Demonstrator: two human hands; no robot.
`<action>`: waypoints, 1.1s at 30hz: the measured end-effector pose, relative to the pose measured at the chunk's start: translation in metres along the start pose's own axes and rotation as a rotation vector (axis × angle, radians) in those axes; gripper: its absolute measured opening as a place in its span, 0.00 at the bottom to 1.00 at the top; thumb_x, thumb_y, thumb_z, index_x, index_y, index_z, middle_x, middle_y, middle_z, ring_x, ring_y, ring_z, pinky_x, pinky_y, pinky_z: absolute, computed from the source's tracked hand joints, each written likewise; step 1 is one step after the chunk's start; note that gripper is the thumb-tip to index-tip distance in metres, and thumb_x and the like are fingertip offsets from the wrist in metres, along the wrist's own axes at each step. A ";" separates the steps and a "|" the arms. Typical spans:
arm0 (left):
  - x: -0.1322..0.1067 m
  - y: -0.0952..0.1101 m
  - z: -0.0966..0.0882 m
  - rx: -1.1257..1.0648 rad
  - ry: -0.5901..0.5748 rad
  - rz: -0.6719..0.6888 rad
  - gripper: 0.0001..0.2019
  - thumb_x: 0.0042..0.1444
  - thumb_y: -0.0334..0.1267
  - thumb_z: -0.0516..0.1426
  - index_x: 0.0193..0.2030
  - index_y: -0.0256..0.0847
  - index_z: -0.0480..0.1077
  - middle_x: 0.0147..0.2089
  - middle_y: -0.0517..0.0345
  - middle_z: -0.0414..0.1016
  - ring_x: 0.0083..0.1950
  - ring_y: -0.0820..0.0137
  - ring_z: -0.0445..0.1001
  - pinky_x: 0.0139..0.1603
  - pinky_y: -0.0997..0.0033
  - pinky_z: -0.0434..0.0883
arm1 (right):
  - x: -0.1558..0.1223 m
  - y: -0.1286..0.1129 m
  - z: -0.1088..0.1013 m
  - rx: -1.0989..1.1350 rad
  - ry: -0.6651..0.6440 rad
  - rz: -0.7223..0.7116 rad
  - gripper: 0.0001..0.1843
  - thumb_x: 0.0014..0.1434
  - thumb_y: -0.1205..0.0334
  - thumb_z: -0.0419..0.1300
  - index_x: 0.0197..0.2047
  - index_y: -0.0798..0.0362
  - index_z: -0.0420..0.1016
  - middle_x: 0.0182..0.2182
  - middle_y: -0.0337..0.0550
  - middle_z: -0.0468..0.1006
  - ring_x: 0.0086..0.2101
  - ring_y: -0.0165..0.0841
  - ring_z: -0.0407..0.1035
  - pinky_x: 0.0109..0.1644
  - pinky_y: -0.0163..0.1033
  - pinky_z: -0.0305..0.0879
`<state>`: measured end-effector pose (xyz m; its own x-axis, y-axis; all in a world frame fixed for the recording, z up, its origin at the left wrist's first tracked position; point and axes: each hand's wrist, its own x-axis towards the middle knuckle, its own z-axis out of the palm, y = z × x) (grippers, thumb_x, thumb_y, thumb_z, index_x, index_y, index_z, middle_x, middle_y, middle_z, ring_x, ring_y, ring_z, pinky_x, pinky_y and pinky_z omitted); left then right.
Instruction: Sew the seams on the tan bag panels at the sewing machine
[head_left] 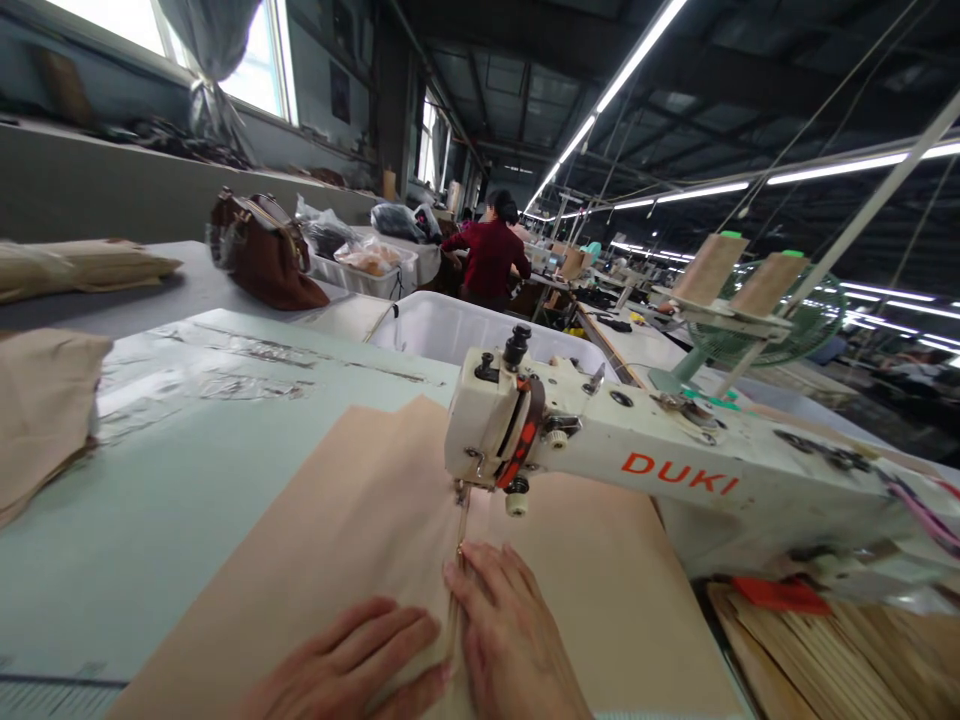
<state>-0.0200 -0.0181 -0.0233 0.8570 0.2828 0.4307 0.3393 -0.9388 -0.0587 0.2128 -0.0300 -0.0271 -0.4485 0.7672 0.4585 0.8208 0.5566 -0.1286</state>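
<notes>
A large sheet of beige material (pixel 360 500) lies on the table beneath the head of a white sewing machine (pixel 600 420) marked DUKI. Down its middle runs a narrow strip (pixel 453 620) with a small gold-coloured glint, possibly a zipper, leading to the needle and presser foot (pixel 462 492). My left hand (pixel 360 655) rests flat on the sheet, left of the strip, fingers stretched out. On the right side, my right hand (pixel 506 625) presses down with its fingers extended, thumb and fingertips touching the strip just in front of the presser foot.
Beige pieces (pixel 45 400) lie at the left. A brown handbag (pixel 266 250) and white bins (pixel 435 318) stand behind. Thread cones (pixel 709 268) and a green fan (pixel 802 315) are at the right, above stacked pieces (pixel 847 640). A person in dark red (pixel 491 255) sits farther back.
</notes>
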 end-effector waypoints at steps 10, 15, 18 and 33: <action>0.011 -0.014 -0.020 -0.074 0.041 -0.035 0.38 0.64 0.56 0.57 0.75 0.43 0.49 0.65 0.51 0.71 0.64 0.63 0.69 0.69 0.66 0.62 | 0.028 0.014 -0.015 0.163 -0.159 0.123 0.29 0.58 0.77 0.53 0.60 0.49 0.74 0.60 0.44 0.73 0.58 0.41 0.67 0.66 0.52 0.61; 0.006 -0.013 -0.017 -0.074 0.031 -0.106 0.44 0.58 0.61 0.60 0.75 0.44 0.50 0.67 0.52 0.68 0.67 0.60 0.66 0.65 0.65 0.67 | 0.055 0.024 -0.013 0.299 -0.091 0.417 0.08 0.62 0.67 0.61 0.43 0.50 0.81 0.41 0.44 0.81 0.43 0.38 0.75 0.50 0.40 0.71; 0.000 -0.013 -0.015 -0.087 -0.033 -0.117 0.45 0.56 0.64 0.60 0.74 0.46 0.52 0.69 0.52 0.65 0.68 0.56 0.66 0.62 0.62 0.71 | 0.062 0.026 -0.002 0.228 -0.016 0.500 0.03 0.57 0.67 0.65 0.36 0.51 0.79 0.38 0.44 0.80 0.42 0.40 0.74 0.46 0.40 0.70; 0.016 -0.008 -0.038 -0.265 -0.140 -0.226 0.40 0.51 0.60 0.66 0.69 0.49 0.63 0.67 0.51 0.68 0.66 0.54 0.68 0.65 0.55 0.67 | 0.070 0.045 0.008 0.134 0.031 0.455 0.12 0.62 0.66 0.60 0.47 0.50 0.80 0.50 0.48 0.77 0.53 0.46 0.66 0.55 0.49 0.63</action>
<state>-0.0233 -0.0138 0.0182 0.8231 0.4953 0.2777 0.4294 -0.8629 0.2665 0.2154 0.0509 -0.0075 -0.0413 0.9339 0.3552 0.8775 0.2039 -0.4341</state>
